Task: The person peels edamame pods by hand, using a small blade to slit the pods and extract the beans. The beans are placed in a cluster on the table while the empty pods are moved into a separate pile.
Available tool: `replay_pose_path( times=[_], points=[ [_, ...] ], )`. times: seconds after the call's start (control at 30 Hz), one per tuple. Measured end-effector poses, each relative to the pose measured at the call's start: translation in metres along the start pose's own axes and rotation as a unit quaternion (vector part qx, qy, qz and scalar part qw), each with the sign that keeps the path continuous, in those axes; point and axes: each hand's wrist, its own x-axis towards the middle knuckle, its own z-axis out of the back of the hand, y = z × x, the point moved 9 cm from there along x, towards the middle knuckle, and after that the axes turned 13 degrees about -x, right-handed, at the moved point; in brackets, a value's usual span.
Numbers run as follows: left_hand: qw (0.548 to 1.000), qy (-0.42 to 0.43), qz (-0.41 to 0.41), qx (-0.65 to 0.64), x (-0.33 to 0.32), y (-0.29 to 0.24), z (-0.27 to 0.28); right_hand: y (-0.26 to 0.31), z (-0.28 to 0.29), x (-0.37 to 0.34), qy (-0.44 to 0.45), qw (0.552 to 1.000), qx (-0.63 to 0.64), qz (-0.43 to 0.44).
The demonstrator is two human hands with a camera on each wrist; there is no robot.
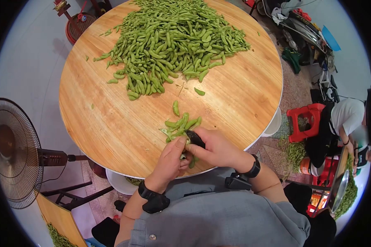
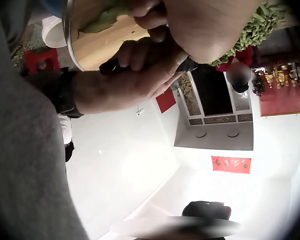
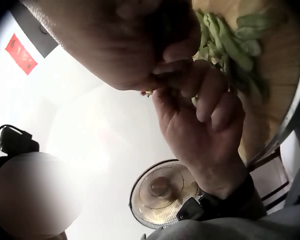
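Observation:
Near the front edge of the round wooden table (image 1: pixel 111 123), both hands meet over a small group of green soybean pods (image 1: pixel 188 123). My left hand (image 1: pixel 167 163) pinches a pod between thumb and fingers, mostly hidden by the fingertips. Curled round a smooth black object (image 1: pixel 196 139), perhaps a tool handle, my right hand (image 1: pixel 220 149) has its thumb against the left fingertips. The right wrist view shows the left hand (image 3: pixel 205 125) with bent fingers under the right one, and more pods (image 3: pixel 235 47) lying beside them.
A large heap of pods (image 1: pixel 173 41) covers the table's far side. A standing fan (image 1: pixel 14 152) is at the left. Below the table edge are a white tub (image 1: pixel 120 184) and a white bucket (image 1: pixel 273 124). Right of the table are a red stool (image 1: pixel 305 110) and another person (image 1: pixel 347 117).

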Motion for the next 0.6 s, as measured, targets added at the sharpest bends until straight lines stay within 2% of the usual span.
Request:
replay_pose_path(
  times=[0.07,0.23,0.3,0.33,0.4,0.47,0.53,0.6],
  points=[
    [0.998,0.030,0.060,-0.003,-0.002,0.009,-0.003,-0.001,0.000,-0.001,0.018,1.000,-0.023,0.010],
    [0.996,0.037,0.074,-0.019,-0.002,0.015,-0.003,0.000,-0.005,-0.002,0.074,0.996,-0.045,-0.003],
    [0.997,0.033,0.069,-0.026,-0.001,0.015,-0.002,-0.007,-0.002,0.000,0.009,1.000,-0.013,0.008],
    [0.997,0.031,0.067,-0.013,0.000,0.015,-0.003,-0.007,-0.002,0.001,0.012,1.000,-0.014,0.010],
    [0.997,0.027,0.066,-0.001,0.001,0.015,-0.006,-0.018,-0.002,0.001,0.004,0.999,0.011,-0.052],
    [0.998,-0.010,0.032,0.058,0.003,0.009,-0.002,-0.017,-0.002,0.002,-0.014,0.998,-0.010,-0.055],
    [0.999,-0.007,0.039,0.030,0.002,0.004,0.000,-0.017,-0.003,0.003,-0.034,0.997,-0.034,-0.056],
    [0.999,-0.003,0.043,0.001,-0.001,0.000,0.000,-0.031,-0.003,0.002,-0.087,0.983,0.128,-0.098]
  ],
)
